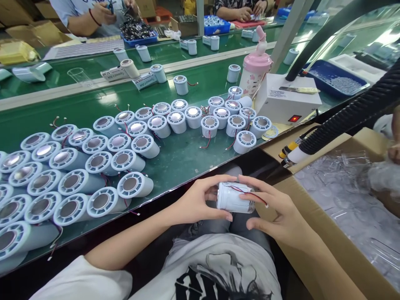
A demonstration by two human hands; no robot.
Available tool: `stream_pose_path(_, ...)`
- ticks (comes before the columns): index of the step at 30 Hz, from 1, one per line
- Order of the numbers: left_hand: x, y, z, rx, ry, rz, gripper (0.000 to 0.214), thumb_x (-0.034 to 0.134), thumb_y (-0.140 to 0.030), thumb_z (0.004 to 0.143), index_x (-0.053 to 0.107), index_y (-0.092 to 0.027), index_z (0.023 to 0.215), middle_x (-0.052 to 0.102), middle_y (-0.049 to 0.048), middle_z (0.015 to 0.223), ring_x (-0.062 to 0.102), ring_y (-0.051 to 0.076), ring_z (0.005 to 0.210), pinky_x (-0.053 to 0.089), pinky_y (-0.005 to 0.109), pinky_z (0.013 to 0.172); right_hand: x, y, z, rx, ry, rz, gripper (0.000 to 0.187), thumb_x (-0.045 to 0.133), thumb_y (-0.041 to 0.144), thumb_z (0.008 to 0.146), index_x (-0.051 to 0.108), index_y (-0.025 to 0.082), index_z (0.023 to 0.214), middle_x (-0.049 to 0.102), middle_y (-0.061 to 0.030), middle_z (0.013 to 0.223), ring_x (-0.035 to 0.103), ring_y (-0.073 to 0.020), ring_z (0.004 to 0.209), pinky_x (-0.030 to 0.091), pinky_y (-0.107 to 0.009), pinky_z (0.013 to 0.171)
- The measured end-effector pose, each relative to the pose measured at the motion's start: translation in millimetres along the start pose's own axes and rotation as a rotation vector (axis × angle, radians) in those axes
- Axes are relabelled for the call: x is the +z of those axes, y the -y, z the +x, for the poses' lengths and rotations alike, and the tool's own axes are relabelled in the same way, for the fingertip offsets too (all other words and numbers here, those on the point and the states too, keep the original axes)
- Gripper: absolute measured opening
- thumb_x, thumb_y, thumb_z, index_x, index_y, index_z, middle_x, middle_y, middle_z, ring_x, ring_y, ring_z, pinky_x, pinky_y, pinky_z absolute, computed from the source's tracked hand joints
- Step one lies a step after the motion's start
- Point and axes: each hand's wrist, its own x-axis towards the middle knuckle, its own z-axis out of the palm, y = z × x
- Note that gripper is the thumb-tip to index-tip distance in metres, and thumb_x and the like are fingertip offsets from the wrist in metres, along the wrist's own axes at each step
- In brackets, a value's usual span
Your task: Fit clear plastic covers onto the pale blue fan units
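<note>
In front of my lap a light-blue cylindrical fan housing (pixel 228 200) lies sideways, with clear plastic showing at its ends. My left hand (pixel 206 198) is closed around its left end, fingers above and thumb below. Thin red and dark wires (pixel 254 195) run along the housing and end in a small white connector. Fingers of my right hand (pixel 275 208) are spread and touch the wires and the housing's right end; the thumb stands apart below. Many similar housings (pixel 133 185) stand or tilt on the green work surface (pixel 175 166), several with wires trailing.
A white box (pixel 287 98) with a lit red switch stands by a pink bottle (pixel 254 66). A black flexible hose (pixel 346 112) crosses on the right. Below it, a cardboard box (pixel 308 225) holds clear plastic parts. Across the bench, co-workers' hands (pixel 103 13) handle parts near blue trays.
</note>
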Motion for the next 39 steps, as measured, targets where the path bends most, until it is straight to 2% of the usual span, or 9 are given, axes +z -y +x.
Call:
stream_pose_path(6,6.0,2,-3,0.055,-0.072,0.137,0.07,0.087,-0.029,0.065,0.06,-0.024,0.129,0.061,0.0105,0.13,0.062,0.028,0.116,0.059,0.037,0.091,19,11,3,0.233,-0.19,0.148,0.028,0.072,0.032,0.086,0.055,0.027,0.107,0.063,-0.0077,0.131,0.062,-0.0249,0.116,0.052,-0.038,0.092)
stream_pose_path(11,8.1,1,-5,0.044,-0.067,0.166,0.068,0.086,-0.026,0.067,0.06,-0.024,0.13,0.063,0.0102,0.128,0.065,0.027,0.111,0.06,0.036,0.088,26,15,8,0.374,-0.128,0.106,0.056,0.075,0.031,0.081,0.049,0.026,0.13,0.059,-0.0098,0.137,0.059,-0.0272,0.121,0.052,-0.038,0.091)
stream_pose_path(17,6.4,3,-6,0.055,-0.057,0.178,0.071,0.087,-0.029,0.066,0.059,-0.026,0.132,0.062,0.0096,0.129,0.064,0.026,0.112,0.06,0.037,0.09,26,16,9,0.41,-0.12,0.166,0.043,0.067,0.037,0.088,0.052,0.026,0.127,0.061,-0.007,0.135,0.061,-0.0237,0.118,0.051,-0.035,0.092)
stream_pose_path(21,7.2,4,-8,0.038,-0.053,0.152,0.07,0.087,-0.026,0.066,0.06,-0.023,0.13,0.062,0.0101,0.128,0.064,0.026,0.112,0.06,0.036,0.09,25,14,9,0.444,-0.066,0.157,0.042,0.064,0.038,0.091,0.049,0.026,0.129,0.063,-0.0073,0.132,0.062,-0.0248,0.116,0.053,-0.033,0.087)
stream_pose_path(26,9.5,4,-11,0.023,-0.05,0.086,0.067,0.087,-0.023,0.064,0.061,-0.021,0.127,0.062,0.0099,0.128,0.063,0.026,0.115,0.061,0.034,0.089,21,12,8,0.388,-0.072,0.169,0.023,0.051,0.035,0.099,0.061,0.025,0.117,0.069,-0.0055,0.118,0.064,-0.0235,0.109,0.052,-0.031,0.082)
stream_pose_path(31,8.5,2,-12,0.003,-0.051,0.083,0.067,0.086,-0.022,0.065,0.062,-0.021,0.127,0.061,0.0113,0.132,0.062,0.028,0.118,0.059,0.037,0.092,17,15,6,0.428,-0.037,0.239,0.025,0.046,0.031,0.101,0.06,0.028,0.122,0.065,-0.0032,0.126,0.06,-0.0213,0.117,0.048,-0.032,0.093)
stream_pose_path(34,7.6,2,-11,0.009,-0.055,0.085,0.068,0.087,-0.023,0.065,0.061,-0.021,0.128,0.062,0.0114,0.13,0.064,0.027,0.115,0.06,0.037,0.091,20,16,7,0.445,-0.031,0.278,0.029,0.054,0.034,0.098,0.055,0.03,0.127,0.062,-0.003,0.129,0.056,-0.0221,0.122,0.048,-0.032,0.094)
stream_pose_path(37,7.3,4,-12,0.031,-0.066,0.108,0.067,0.087,-0.024,0.065,0.062,-0.022,0.127,0.063,0.0107,0.128,0.065,0.026,0.112,0.061,0.035,0.088,27,16,8,0.438,-0.063,0.295,0.033,0.062,0.035,0.093,0.052,0.03,0.124,0.062,-0.003,0.127,0.057,-0.0224,0.119,0.048,-0.032,0.093)
stream_pose_path(39,7.4,5,-13,0.039,-0.067,0.094,0.067,0.087,-0.022,0.064,0.063,-0.021,0.126,0.063,0.0102,0.128,0.064,0.025,0.113,0.061,0.034,0.088,28,16,9,0.429,-0.068,0.3,0.027,0.057,0.033,0.096,0.054,0.029,0.122,0.065,-0.0032,0.123,0.057,-0.0224,0.119,0.047,-0.033,0.095)
